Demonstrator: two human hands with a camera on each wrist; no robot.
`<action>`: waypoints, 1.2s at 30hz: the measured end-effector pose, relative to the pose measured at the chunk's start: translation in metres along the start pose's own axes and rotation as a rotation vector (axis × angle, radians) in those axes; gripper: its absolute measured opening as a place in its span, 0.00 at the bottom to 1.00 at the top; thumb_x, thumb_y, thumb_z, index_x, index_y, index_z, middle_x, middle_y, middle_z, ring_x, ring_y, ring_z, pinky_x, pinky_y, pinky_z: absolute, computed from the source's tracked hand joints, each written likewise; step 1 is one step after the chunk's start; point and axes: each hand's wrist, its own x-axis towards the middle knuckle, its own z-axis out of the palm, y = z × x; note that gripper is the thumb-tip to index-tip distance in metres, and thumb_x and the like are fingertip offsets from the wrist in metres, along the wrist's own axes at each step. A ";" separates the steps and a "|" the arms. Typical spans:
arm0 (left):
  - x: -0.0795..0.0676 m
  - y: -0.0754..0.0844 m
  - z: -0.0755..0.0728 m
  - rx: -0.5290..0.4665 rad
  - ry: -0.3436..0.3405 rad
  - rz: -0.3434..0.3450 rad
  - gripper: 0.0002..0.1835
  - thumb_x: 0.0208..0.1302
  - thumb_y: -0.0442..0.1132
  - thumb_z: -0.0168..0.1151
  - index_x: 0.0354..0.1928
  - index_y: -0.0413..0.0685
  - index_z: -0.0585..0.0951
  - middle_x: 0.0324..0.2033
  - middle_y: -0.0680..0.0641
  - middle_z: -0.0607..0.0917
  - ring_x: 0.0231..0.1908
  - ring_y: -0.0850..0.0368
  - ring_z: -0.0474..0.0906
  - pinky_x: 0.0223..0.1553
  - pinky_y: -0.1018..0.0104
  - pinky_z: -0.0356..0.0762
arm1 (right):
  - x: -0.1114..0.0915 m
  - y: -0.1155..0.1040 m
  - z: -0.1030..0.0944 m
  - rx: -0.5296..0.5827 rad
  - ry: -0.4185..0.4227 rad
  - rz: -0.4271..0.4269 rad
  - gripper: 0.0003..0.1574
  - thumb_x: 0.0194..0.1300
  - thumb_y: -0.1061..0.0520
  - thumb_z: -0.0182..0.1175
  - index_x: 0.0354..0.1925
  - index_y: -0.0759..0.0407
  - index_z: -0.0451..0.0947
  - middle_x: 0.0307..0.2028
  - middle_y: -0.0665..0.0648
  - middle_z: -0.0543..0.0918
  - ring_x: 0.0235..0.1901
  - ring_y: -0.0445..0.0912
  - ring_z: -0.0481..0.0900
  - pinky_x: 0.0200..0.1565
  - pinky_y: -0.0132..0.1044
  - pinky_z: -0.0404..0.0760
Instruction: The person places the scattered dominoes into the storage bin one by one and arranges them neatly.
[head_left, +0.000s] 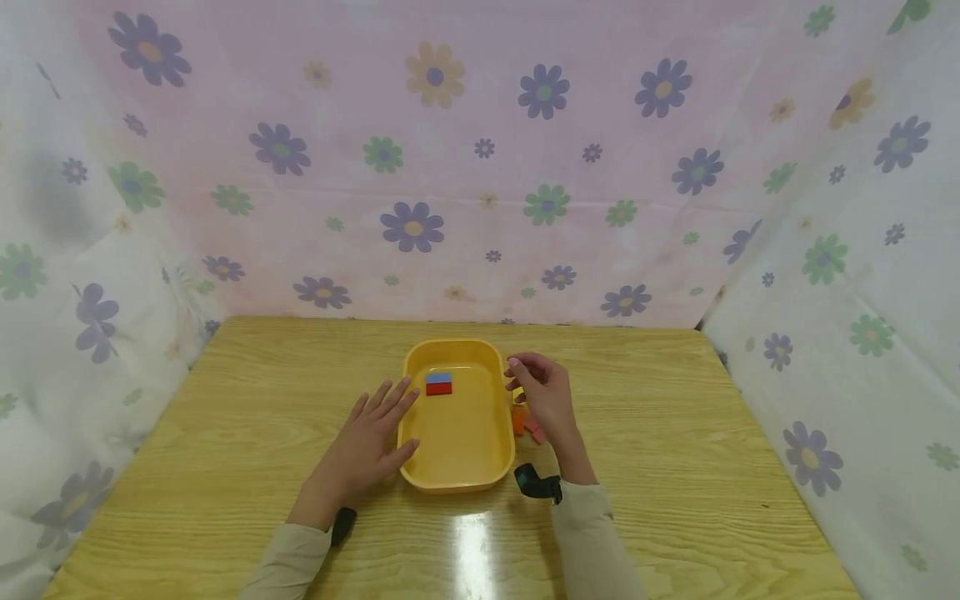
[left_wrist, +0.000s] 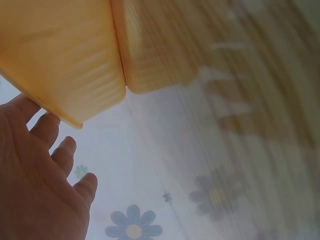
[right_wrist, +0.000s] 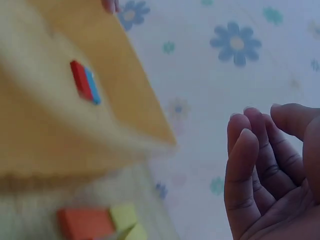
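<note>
A yellow plastic tray (head_left: 467, 442) stands on the table. A blue block (head_left: 438, 378) and a red block (head_left: 438, 389) lie side by side on its floor, toward the far left. My left hand (head_left: 369, 437) rests on the tray's left rim with its fingers spread and straight. Above the right rim is my right hand (head_left: 551, 400), its fingers loosely bent and nothing between them, as the right wrist view confirms. Beneath it, outside the tray, are an orange block (head_left: 518, 420), yellow blocks (right_wrist: 125, 216) and pinkish-red pieces (head_left: 535, 428), partly hidden in the head view.
The wood-grain table (head_left: 675, 467) is bounded by flower-patterned cloth (head_left: 480, 167) at the back and both sides. Black wrist cameras (head_left: 537, 482) are strapped at both sleeves. A bright glare patch (head_left: 473, 546) shows on the table in front of the tray.
</note>
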 end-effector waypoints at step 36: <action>-0.001 -0.001 0.004 0.076 0.002 0.001 0.38 0.72 0.52 0.58 0.79 0.45 0.61 0.79 0.43 0.59 0.77 0.35 0.52 0.73 0.29 0.48 | -0.007 0.061 -0.065 -0.569 0.041 0.131 0.14 0.69 0.56 0.65 0.49 0.64 0.84 0.40 0.60 0.87 0.39 0.50 0.83 0.41 0.43 0.84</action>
